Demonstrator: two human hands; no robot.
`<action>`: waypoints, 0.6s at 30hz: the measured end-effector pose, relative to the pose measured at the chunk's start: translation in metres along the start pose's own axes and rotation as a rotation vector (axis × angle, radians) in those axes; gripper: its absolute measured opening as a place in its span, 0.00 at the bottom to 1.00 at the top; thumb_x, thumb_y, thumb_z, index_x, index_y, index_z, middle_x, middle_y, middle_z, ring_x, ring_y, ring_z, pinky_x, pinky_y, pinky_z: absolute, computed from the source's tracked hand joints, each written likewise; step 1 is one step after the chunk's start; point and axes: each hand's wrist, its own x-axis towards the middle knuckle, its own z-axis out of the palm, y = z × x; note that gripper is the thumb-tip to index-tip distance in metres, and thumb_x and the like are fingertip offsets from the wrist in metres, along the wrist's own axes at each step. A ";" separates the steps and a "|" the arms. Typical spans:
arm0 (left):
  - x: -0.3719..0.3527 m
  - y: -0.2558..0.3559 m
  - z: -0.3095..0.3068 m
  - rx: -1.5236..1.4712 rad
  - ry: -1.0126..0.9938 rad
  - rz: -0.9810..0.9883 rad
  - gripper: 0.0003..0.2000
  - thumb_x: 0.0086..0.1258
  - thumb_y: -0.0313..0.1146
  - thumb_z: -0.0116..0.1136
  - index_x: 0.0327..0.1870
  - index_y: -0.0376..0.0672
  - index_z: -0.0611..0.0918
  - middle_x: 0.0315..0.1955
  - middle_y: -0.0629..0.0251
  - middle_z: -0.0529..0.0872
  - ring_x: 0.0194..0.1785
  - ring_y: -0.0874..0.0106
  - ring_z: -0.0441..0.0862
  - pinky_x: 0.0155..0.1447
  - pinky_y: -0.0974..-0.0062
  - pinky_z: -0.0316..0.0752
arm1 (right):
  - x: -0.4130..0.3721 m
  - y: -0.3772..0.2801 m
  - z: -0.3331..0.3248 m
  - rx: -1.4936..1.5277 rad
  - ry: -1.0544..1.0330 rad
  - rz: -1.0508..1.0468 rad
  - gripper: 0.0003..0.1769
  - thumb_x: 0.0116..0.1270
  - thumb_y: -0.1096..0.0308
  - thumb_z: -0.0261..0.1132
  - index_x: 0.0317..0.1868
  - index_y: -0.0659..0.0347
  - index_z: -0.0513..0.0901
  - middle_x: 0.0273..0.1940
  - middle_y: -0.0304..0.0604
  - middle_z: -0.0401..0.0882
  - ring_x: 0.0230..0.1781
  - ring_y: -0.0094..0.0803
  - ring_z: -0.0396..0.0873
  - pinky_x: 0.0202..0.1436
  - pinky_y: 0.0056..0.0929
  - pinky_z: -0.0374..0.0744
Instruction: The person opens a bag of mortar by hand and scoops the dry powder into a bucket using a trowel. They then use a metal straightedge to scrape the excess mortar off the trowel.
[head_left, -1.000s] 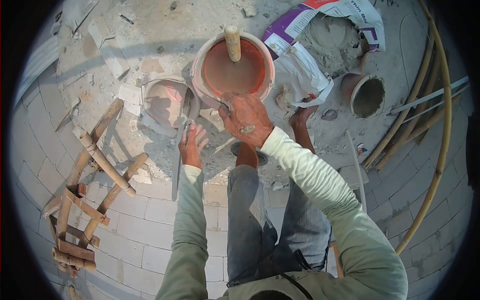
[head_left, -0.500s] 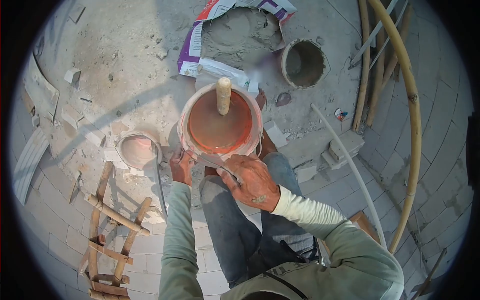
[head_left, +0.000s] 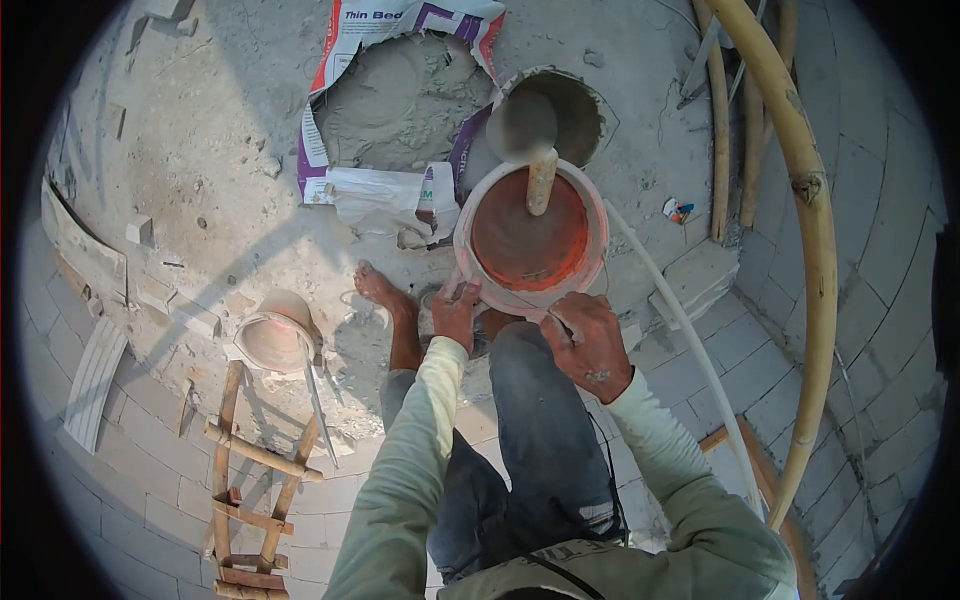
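A pale, mortar-smeared bucket with a red inner wall and murky grey-brown contents is held between my hands, tilted toward me above my knees. My left hand grips its near left side, fingers curled against the wall. At the near right rim, my right hand is closed on the edge. A light wooden handle leans over the far rim; what it belongs to is hidden. Just beyond stands a second mortar-crusted bucket, partly covered by the first. Left of it lies a torn-open bag of grey powder.
A small bucket with a hose-like strip stands at left, beside a wooden ladder-like frame. A pale pipe and bamboo pole run along the right. Block pieces lie nearby.
Both hands and the held bucket have shifted right relative to my legs, now overlapping the second bucket from this viewpoint. The camera view has also shifted. My left foot has come into view.
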 end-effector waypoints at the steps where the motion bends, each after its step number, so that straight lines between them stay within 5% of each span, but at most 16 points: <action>1: 0.005 -0.008 0.007 0.013 -0.013 -0.012 0.27 0.67 0.32 0.60 0.67 0.35 0.68 0.55 0.57 0.78 0.54 0.65 0.79 0.54 0.67 0.79 | 0.002 0.011 -0.005 0.006 -0.005 0.004 0.06 0.56 0.73 0.67 0.33 0.66 0.81 0.32 0.50 0.81 0.36 0.47 0.80 0.44 0.42 0.72; 11: 0.009 -0.022 0.058 -0.011 0.045 -0.145 0.25 0.69 0.34 0.60 0.66 0.43 0.70 0.51 0.60 0.80 0.50 0.66 0.82 0.52 0.67 0.81 | 0.016 0.067 -0.029 0.038 0.001 0.034 0.05 0.56 0.73 0.66 0.32 0.66 0.81 0.29 0.49 0.80 0.34 0.46 0.79 0.42 0.40 0.72; 18: 0.007 -0.020 0.071 -0.025 0.092 -0.168 0.27 0.68 0.37 0.62 0.65 0.39 0.69 0.50 0.56 0.80 0.46 0.63 0.84 0.44 0.70 0.84 | 0.027 0.083 -0.026 0.046 -0.006 0.014 0.06 0.58 0.72 0.66 0.29 0.66 0.79 0.26 0.48 0.77 0.31 0.46 0.78 0.40 0.41 0.71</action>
